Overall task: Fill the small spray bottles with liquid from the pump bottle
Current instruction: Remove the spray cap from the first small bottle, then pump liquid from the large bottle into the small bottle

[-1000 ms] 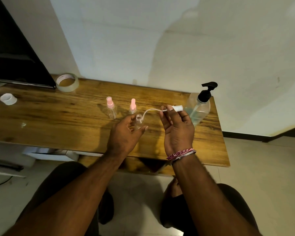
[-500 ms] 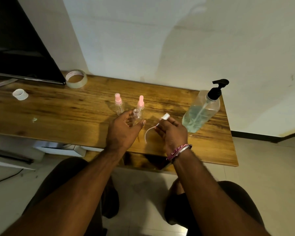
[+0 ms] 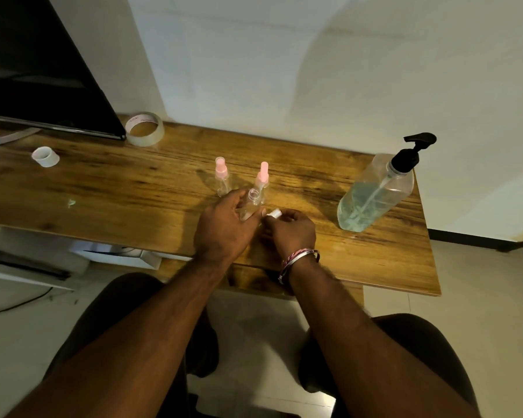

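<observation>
Wooden table [image 3: 109,188], left hand [image 3: 224,227] round open bottle [image 3: 252,203]

A wooden table [image 3: 109,188] carries a tape roll [image 3: 144,129] and white cap [image 3: 45,156] at left; two pink-topped spray bottles [image 3: 222,176] stand mid-table; a pump bottle [image 3: 378,191] stands at right.

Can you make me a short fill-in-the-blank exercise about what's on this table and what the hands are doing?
1. The left hand holds a small clear bottle whose neck is ____.
2. The right hand pinches a ____ spray top.
3. Two small bottles behind the hands have ____ tops.
4. The pump bottle has a ____ pump head.

Missing words: open; white; pink; black
</observation>
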Demonstrator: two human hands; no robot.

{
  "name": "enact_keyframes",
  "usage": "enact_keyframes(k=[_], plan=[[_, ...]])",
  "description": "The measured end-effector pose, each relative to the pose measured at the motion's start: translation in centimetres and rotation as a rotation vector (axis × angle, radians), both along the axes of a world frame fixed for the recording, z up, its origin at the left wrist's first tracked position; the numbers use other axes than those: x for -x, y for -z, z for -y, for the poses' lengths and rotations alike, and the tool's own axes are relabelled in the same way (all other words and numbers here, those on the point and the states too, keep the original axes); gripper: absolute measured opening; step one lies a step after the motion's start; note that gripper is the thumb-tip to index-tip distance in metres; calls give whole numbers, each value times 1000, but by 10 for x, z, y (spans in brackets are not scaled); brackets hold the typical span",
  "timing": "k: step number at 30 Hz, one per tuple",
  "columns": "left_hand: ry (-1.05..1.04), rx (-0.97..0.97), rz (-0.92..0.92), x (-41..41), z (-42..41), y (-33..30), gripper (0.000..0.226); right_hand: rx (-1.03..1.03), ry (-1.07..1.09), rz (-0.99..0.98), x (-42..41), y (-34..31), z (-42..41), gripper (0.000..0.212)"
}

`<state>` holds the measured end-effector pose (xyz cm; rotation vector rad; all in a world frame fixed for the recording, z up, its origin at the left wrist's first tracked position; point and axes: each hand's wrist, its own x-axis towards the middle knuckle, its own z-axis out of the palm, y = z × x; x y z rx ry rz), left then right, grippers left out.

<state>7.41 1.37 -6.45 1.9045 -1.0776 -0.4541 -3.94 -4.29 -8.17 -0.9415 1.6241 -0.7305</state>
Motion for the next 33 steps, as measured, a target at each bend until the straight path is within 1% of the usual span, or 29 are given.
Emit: enact_keyframes(k=[3, 6, 16, 20, 24, 28, 31, 33], plan=[[-2, 2, 6, 0, 1, 0, 59, 79, -73, -156, -3, -17, -7, 33], [1, -5, 2, 1, 1, 0, 55, 146, -94, -240, 0, -16, -9, 30], [5, -21, 92, 9, 0, -9, 54, 139, -80, -217, 5, -16, -9, 31], [22, -5, 134, 13, -2, -15, 56, 144, -66, -212, 12, -20, -7, 38], [39, 13, 160, 25, -6, -21, 53, 161, -28, -175, 30, -31, -5, 23], [99, 4, 182, 55, -9, -30, 52, 195, 36, -113, 52, -46, -10, 15], [120, 10, 151, 79, -6, -42, 51, 259, 112, -63, 74, -60, -14, 11], [118, 27, 153, 96, -4, -53, 51, 342, 157, -66, 88, -73, -15, 8]])
